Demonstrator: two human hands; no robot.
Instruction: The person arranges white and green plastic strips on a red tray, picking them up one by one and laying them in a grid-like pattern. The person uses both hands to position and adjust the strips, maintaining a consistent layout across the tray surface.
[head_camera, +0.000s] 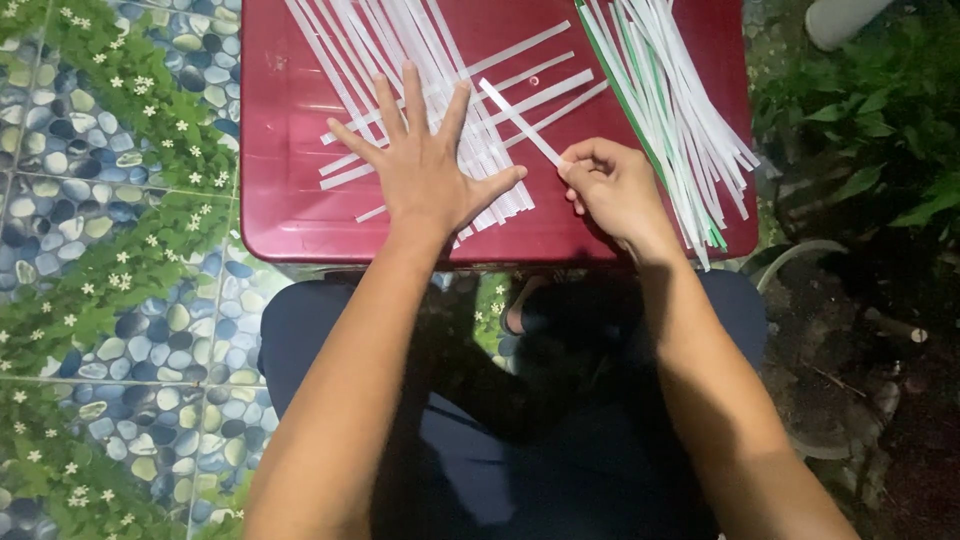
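A dark red plastic table (285, 150) carries a loose weave of white paper strips (400, 40). My left hand (425, 165) lies flat on the crossing strips with its fingers spread, pressing them down. My right hand (612, 185) pinches the near end of one white strip (520, 122) that runs diagonally up and left over the others.
A pile of white strips with a few green ones (670, 100) lies on the table's right side, overhanging the front edge. Pebble-and-flower patterned flooring (110, 250) is on the left, plants (880, 120) and soil on the right. My dark-trousered knees (300, 340) are under the table edge.
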